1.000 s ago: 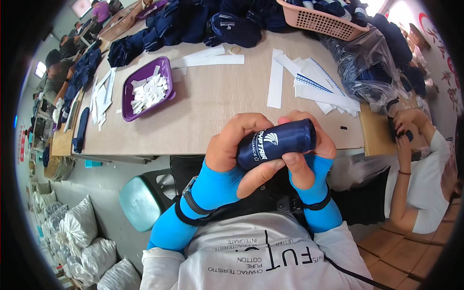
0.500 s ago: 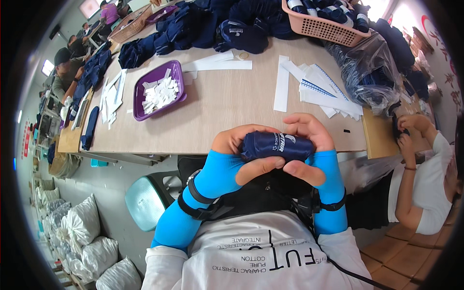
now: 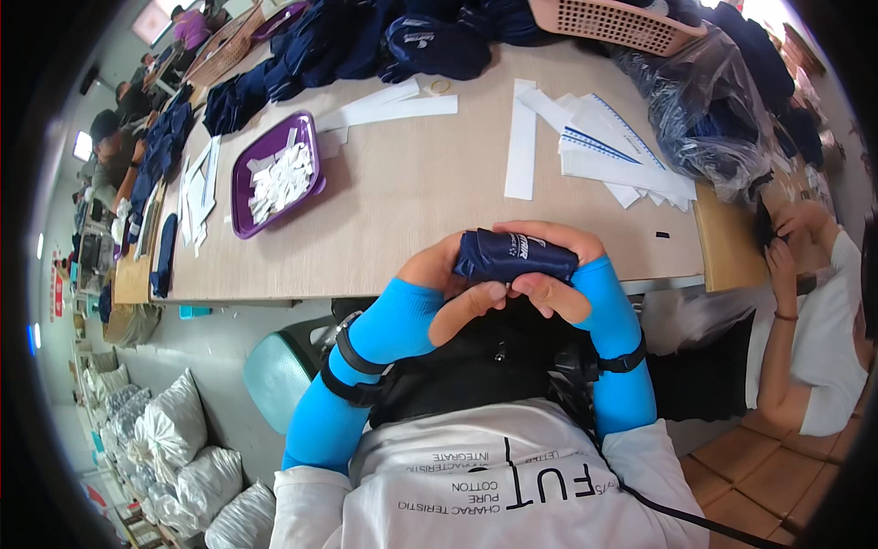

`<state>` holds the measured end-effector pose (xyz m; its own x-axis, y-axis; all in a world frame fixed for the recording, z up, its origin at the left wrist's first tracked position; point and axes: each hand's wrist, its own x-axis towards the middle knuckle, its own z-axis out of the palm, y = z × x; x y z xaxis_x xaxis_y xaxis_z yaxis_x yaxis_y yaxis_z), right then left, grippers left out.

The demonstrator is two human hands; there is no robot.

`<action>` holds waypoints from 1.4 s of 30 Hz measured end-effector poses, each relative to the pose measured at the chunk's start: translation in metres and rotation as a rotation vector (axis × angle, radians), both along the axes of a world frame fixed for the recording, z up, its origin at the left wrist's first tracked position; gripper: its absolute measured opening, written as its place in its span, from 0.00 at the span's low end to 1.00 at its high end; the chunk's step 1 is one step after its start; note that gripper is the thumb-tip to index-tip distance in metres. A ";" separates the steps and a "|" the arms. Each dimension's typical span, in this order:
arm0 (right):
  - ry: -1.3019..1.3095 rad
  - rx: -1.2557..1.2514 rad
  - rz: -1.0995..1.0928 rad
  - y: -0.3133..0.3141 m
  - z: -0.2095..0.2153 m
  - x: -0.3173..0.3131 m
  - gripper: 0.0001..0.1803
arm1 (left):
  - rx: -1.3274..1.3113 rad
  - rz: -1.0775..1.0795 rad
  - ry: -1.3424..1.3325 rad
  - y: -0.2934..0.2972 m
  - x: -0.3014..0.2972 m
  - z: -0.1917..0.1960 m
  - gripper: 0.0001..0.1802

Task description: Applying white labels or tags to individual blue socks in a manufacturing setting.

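Observation:
A rolled navy fabric bundle (image 3: 512,261) with white print sits between my two hands, above the front edge of the table. My left hand (image 3: 455,291) wraps its left end, with the thumb along the lower side. Over the top lie the fingers of my right hand (image 3: 565,259), while its thumb presses from below near the left thumb. Both hands are closed on the roll. Blue sleeves cover both forearms. Where the left fingers curl behind the roll, they are hidden.
A purple tray (image 3: 240,197) of white slips stands left on the table (image 3: 402,201). White paper strips (image 3: 520,146) lie ahead. Navy fabric items (image 3: 439,46) and a pink basket (image 3: 622,29) line the back. At right are a clear plastic bag (image 3: 713,119) and another person's hands (image 3: 791,233).
My right hand has shifted left along the roll, and its fingers now fold over the top. The roll has turned slightly, showing less print. The whole view has shifted a little.

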<state>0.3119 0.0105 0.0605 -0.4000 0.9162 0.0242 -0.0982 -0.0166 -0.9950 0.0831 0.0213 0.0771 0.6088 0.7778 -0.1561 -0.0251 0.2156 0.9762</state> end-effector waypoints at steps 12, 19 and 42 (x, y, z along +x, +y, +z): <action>0.251 0.049 -0.549 -0.007 -0.048 0.084 0.33 | 1.235 -0.210 0.858 0.044 0.036 0.011 0.42; 0.328 0.005 -0.588 -0.005 -0.052 0.086 0.37 | 1.242 -0.181 0.854 0.039 0.059 -0.023 0.44; 0.185 0.039 -0.534 0.001 -0.050 0.086 0.39 | 1.042 0.257 0.501 0.031 -0.022 -0.023 0.11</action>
<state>0.3979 0.0117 0.0106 0.1327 0.9873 0.0874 -0.2556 0.1193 -0.9594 0.0606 0.0528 0.0543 0.4677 0.7614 0.4489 0.4837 -0.6455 0.5911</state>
